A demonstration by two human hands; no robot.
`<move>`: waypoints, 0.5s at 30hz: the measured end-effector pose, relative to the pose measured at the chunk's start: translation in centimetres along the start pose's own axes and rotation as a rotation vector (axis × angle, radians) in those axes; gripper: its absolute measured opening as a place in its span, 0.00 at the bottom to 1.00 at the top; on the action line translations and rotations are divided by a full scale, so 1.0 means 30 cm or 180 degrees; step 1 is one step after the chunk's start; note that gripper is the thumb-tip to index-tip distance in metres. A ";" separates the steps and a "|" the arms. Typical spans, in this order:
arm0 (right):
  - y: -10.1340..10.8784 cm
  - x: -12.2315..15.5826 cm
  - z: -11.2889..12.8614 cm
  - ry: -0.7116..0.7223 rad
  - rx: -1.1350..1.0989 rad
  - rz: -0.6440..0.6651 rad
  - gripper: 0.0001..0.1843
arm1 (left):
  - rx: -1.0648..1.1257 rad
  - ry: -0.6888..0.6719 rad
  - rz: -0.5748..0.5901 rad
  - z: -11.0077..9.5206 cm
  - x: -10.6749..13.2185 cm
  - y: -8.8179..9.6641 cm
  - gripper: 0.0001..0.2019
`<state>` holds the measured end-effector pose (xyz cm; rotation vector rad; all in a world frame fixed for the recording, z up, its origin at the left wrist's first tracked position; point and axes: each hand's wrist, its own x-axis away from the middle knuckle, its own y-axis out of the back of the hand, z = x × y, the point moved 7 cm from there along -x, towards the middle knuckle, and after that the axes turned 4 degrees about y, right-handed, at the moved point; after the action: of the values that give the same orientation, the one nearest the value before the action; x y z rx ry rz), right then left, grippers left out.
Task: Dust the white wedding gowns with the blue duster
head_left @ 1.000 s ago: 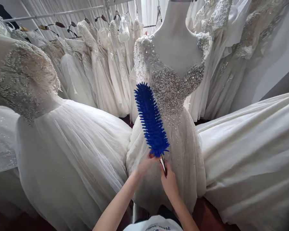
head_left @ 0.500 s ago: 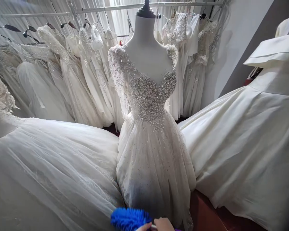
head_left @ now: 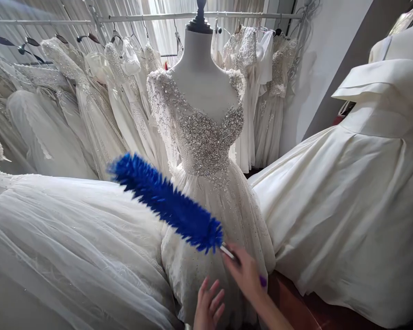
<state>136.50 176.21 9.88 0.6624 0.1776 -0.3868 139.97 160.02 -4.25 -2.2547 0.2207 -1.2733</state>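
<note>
My right hand [head_left: 246, 274] grips the handle of a blue bristly duster [head_left: 167, 204], whose head slants up to the left across the skirt of a white beaded gown [head_left: 206, 151] on a headless mannequin [head_left: 199, 78]. My left hand [head_left: 208, 306] is low in the view, fingers spread, flat against the gown's skirt and holding nothing.
A full tulle skirt [head_left: 65, 238] spreads at the left and a satin gown [head_left: 358, 197] at the right. Several white dresses hang on a rail [head_left: 131, 18] behind the mannequin. A dark red floor [head_left: 296, 305] shows at bottom right.
The duster dropped to the bottom edge half a second ago and has now swung up, pointing left. My left hand has let go of it and rests open on the skirt.
</note>
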 end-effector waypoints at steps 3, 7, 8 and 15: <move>0.276 -0.076 -0.080 0.0243 0.0386 -0.0960 0.20 | -0.0082 0.0198 0.0160 0.026 0.053 -0.164 0.32; 0.485 -0.117 -0.263 0.0294 0.0849 -0.1238 0.23 | -0.0236 0.0475 0.0262 0.075 0.054 -0.259 0.26; 0.501 -0.115 -0.316 0.0280 0.0908 -0.1126 0.23 | -0.0248 0.0496 0.0261 0.086 0.038 -0.263 0.24; 0.447 0.065 -0.685 -0.0318 0.0993 -0.0028 0.24 | -0.0131 0.0362 0.0042 0.148 -0.088 -0.241 0.20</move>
<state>142.90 198.22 0.92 0.9474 0.0243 -0.4600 141.41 168.79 -4.25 -2.2133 0.3053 -1.4037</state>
